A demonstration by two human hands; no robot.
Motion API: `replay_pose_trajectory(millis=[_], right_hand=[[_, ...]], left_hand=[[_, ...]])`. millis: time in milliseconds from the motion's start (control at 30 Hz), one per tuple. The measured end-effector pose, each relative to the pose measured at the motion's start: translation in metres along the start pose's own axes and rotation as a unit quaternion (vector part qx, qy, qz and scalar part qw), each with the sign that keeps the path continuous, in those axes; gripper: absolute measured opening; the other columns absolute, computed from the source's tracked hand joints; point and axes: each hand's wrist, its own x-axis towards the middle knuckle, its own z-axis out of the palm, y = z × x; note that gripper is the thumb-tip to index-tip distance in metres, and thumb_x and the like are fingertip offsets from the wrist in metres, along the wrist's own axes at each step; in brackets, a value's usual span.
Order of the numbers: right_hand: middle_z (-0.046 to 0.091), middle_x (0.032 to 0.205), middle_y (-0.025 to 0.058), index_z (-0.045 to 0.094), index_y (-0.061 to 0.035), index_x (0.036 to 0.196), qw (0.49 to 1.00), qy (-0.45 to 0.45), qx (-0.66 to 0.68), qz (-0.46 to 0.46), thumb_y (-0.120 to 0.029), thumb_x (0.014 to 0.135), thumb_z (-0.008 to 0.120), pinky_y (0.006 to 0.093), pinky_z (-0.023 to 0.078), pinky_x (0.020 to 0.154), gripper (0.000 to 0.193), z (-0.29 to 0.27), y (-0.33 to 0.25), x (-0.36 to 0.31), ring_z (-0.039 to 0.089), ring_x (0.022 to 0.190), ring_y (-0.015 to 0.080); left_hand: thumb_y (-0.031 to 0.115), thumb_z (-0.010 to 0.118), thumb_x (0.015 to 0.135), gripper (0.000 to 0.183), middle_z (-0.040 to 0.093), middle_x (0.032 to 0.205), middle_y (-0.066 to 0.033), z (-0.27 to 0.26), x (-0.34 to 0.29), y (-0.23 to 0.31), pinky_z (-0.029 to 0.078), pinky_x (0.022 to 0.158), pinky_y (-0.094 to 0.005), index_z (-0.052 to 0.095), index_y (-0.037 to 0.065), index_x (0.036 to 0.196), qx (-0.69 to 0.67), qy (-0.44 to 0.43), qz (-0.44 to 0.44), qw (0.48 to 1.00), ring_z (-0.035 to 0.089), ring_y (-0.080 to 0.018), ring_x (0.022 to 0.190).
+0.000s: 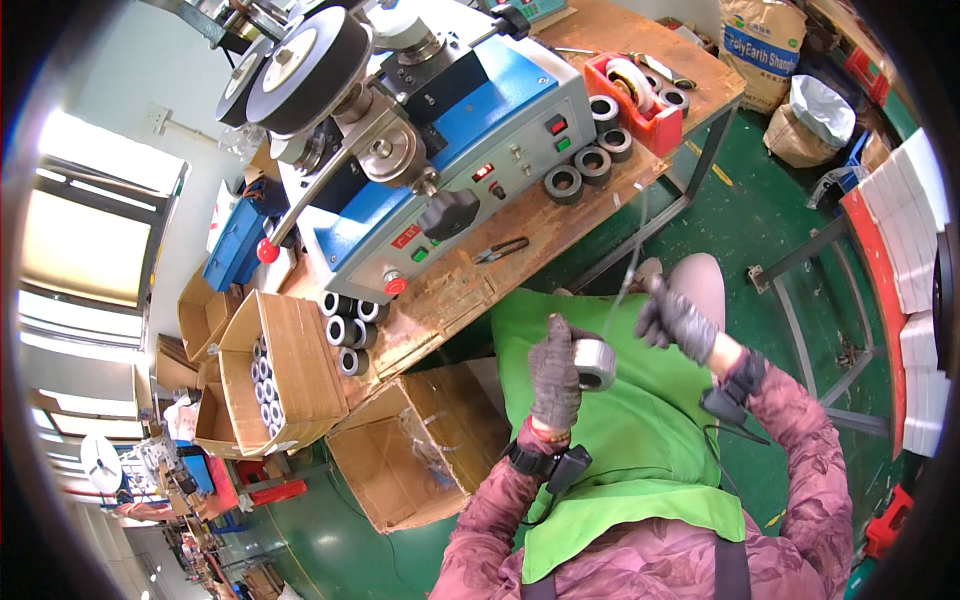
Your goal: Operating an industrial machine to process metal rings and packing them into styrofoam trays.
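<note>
My left hand [556,378], in a dark grey glove, is closed on a grey tape roll [597,366] above the green apron [630,425]. A thin, see-through strip [632,265] runs from near the bench edge down toward the roll. To the right of the strip, my right hand [682,324], gloved the same way, is raised with its fingers curled. Whether it pinches anything is hidden. Dark wristbands with small black boxes sit on both wrists.
A blue and grey machine [470,165] with large black rollers stands on the wooden bench [450,300]. Several dark rolls [563,183], a red bin [655,125] and pliers [502,250] lie there. Cardboard boxes [290,370] are at left; a metal frame [800,330] stands right.
</note>
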Motion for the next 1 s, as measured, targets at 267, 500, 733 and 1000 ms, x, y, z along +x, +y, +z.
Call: replay_pose_trajectory(millis=[267,500,733,1000], right_hand=[[0.057,0.082,0.016,0.057,0.001,0.098,0.872,-0.041,-0.295,-0.388,-0.039,0.076,0.07,0.0375,0.046,0.071,0.047,0.044,-0.028,-0.057,0.058,0.077,0.0289],[0.059,0.085,0.0161,0.057,0.0013,0.101,0.845,-0.136,-0.352,-0.38,-0.035,0.075,0.07,0.0376,0.047,0.07,0.046,0.037,-0.055,-0.061,0.06,0.077,0.0305],[0.057,0.089,0.0117,0.057,-0.0052,0.096,0.653,0.116,-0.557,-0.5,-0.026,0.069,0.073,0.0373,0.048,0.075,0.038,0.069,-0.056,-0.061,0.057,0.086,0.0299],[0.059,0.096,0.005,0.064,-0.0133,0.092,0.645,0.023,-0.386,-0.659,-0.019,0.065,0.071,0.0392,0.044,0.074,0.028,0.056,-0.061,-0.05,0.057,0.085,0.0265]], left_hand=[[0.051,0.036,0.095,0.058,0.062,0.068,-0.0053,-0.012,0.02,-0.009,0.047,0.058,-0.026,0.063,0.002,0.08,0.037,-0.055,0.038,0.997,0.059,-0.0139,0.061],[0.028,0.051,0.09,0.035,0.063,0.09,-0.0085,-0.032,0.029,-0.017,0.051,0.072,-0.0288,0.051,0.003,0.115,-0.081,-0.272,-0.032,0.958,0.061,-0.0181,0.079],[0.043,0.05,0.092,0.045,0.062,0.095,-0.0067,-0.025,0.041,-0.028,0.052,0.074,-0.0279,0.057,0.002,0.108,-0.261,-0.194,-0.179,0.928,0.061,-0.0152,0.082],[0.024,0.046,0.097,0.034,0.062,0.099,-0.0042,-0.03,0.035,-0.02,0.052,0.074,-0.0281,0.046,0.001,0.122,0.268,-0.213,0.264,0.902,0.062,-0.0155,0.083]])
